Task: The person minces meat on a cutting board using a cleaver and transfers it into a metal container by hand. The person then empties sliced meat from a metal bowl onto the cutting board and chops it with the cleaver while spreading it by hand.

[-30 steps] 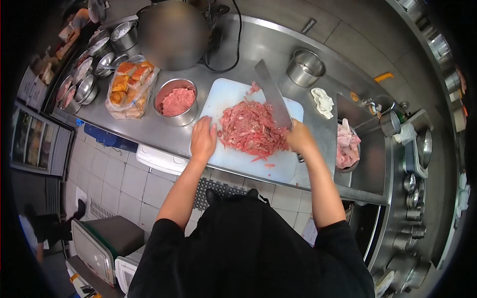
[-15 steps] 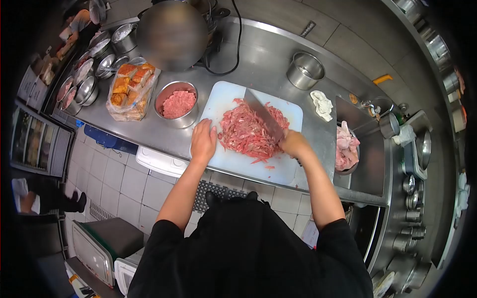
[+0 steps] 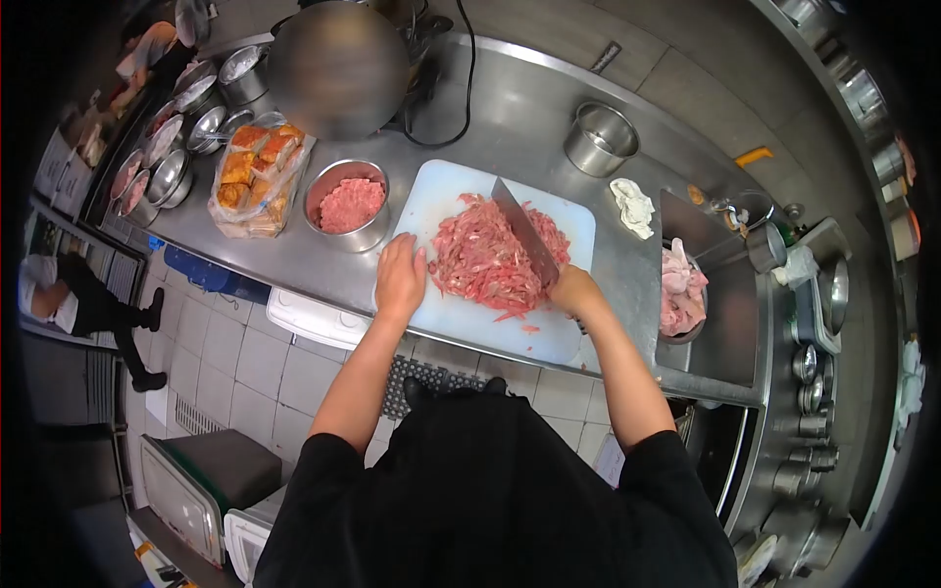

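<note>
My right hand is closed round the handle of a cleaver, its broad blade angled away from me into the meat. A wide heap of thinly cut raw meat covers the middle of a white cutting board. My left hand lies open and flat on the board's left edge, apart from the heap. Just beyond that hand stands a steel pot of minced meat.
A bag of bread-like pieces and several steel bowls crowd the left. An empty steel pot and a white cloth lie right of the board, near raw poultry by the sink. A co-worker is at far left.
The cleaver blade has shifted slightly right across the heap and stands at a different angle. My left hand has stayed in place. The co-worker at far left has moved further into view.
</note>
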The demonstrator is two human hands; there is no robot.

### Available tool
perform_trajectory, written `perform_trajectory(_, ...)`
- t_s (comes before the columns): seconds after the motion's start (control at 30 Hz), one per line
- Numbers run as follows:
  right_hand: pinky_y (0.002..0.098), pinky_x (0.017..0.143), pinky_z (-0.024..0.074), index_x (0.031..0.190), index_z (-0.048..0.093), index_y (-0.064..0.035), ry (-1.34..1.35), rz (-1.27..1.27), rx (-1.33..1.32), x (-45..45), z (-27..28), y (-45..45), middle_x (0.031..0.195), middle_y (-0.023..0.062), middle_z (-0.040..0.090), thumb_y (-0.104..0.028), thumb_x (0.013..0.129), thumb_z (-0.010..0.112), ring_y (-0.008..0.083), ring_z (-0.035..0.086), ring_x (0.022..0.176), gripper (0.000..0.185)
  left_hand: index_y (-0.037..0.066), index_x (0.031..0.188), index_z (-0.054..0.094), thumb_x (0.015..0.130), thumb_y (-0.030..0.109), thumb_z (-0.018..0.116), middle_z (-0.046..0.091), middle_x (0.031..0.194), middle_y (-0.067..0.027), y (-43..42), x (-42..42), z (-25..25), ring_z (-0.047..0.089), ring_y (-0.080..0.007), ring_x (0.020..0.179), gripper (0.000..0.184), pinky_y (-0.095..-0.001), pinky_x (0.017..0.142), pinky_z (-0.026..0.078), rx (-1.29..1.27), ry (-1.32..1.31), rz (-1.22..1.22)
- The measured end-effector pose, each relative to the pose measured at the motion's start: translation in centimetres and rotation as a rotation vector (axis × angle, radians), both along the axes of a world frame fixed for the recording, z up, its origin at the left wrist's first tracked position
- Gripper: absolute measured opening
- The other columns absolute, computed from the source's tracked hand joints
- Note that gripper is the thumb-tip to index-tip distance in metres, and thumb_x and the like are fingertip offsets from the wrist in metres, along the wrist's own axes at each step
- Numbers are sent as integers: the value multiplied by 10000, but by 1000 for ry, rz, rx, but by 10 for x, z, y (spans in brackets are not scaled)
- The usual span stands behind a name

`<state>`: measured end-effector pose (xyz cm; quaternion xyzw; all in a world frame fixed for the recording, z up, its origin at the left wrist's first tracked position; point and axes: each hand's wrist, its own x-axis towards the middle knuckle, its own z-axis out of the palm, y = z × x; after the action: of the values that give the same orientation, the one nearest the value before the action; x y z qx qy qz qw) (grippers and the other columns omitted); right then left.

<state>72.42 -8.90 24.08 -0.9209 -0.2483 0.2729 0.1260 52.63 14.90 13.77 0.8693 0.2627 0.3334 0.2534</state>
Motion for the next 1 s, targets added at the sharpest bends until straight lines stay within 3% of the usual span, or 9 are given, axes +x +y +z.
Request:
perform_trajectory(0.17, 433, 593, 575, 1110, 679, 24, -6, -101, 192, 2, 53, -14, 809, 259, 722, -106, 849, 549, 337, 718, 612, 319, -6, 1286, 608, 1018, 200, 576, 611, 1350, -206, 0, 0, -1, 540, -397, 1279, 339, -488, 1118, 400, -5, 18, -2)
perform_trajectory(0.27, 440, 578, 567, 1125, 677, 17, -2, -42, 57, 2, -3, -19, 790, 237, 718, -132, 857, 585, 324, 699, 578, 320, -7, 1284, 611, 1016, 200, 577, 611, 1347, -211, -1, 3, 0, 541, -402, 1277, 340, -489, 1119, 399, -5, 9, -3)
perform_trajectory(0.4, 448, 591, 569, 1097, 686, 19, 22, -15, 102, 11, 41, -25, 802, 239, 724, -127, 855, 571, 340, 709, 592, 305, -8, 1279, 616, 1016, 203, 577, 609, 1347, -217, 2, 1, -3, 540, -407, 1279, 340, -499, 1118, 396, -4, 10, 0)
perform_trajectory(0.53, 464, 616, 567, 1094, 688, 17, 10, -187, 216, 4, 28, -34, 805, 239, 724, -134, 849, 575, 350, 709, 601, 310, -11, 1282, 616, 1017, 208, 577, 609, 1348, -218, 0, 3, -2, 540, -409, 1279, 346, -506, 1116, 393, -9, 21, 6)
perform_trajectory(0.6, 477, 666, 575, 1133, 679, 19, 53, -65, 51, 13, 5, -34, 830, 252, 727, -152, 856, 586, 365, 717, 636, 338, -13, 1282, 615, 1017, 210, 578, 608, 1350, -217, 3, 6, -4, 540, -408, 1280, 348, -508, 1117, 391, -2, 2, -3)
perform_trajectory(0.7, 470, 729, 586, 1132, 679, 25, -27, -16, 91, 3, 49, -22, 878, 277, 731, -159, 857, 584, 384, 736, 712, 344, -16, 1286, 612, 1017, 211, 578, 609, 1350, -216, 1, 1, -7, 540, -405, 1280, 354, -509, 1117, 391, -5, 10, -14)
perform_trajectory(0.8, 473, 777, 587, 1118, 685, 17, -148, -62, 227, -6, 10, -9, 908, 291, 729, -158, 857, 571, 393, 745, 775, 334, -19, 1287, 607, 1015, 202, 580, 613, 1347, -211, 0, 3, -2, 542, -403, 1276, 352, -499, 1114, 396, 1, 19, 2)
perform_trajectory(0.87, 474, 792, 585, 1124, 686, 9, -58, -7, 101, -9, 5, -4, 922, 291, 730, -165, 862, 573, 398, 744, 808, 334, -22, 1284, 607, 1013, 195, 583, 615, 1344, -208, 1, 1, 2, 544, -402, 1271, 347, -491, 1111, 400, 15, 24, 15)
perform_trajectory(1.0, 477, 838, 573, 1154, 691, -5, -23, 95, -34, -2, 50, 2, 969, 303, 722, -201, 900, 592, 411, 734, 912, 335, -15, 1271, 614, 1008, 180, 588, 620, 1338, -205, 1, 1, -2, 551, -398, 1261, 329, -477, 1099, 416, 16, 1, 3)
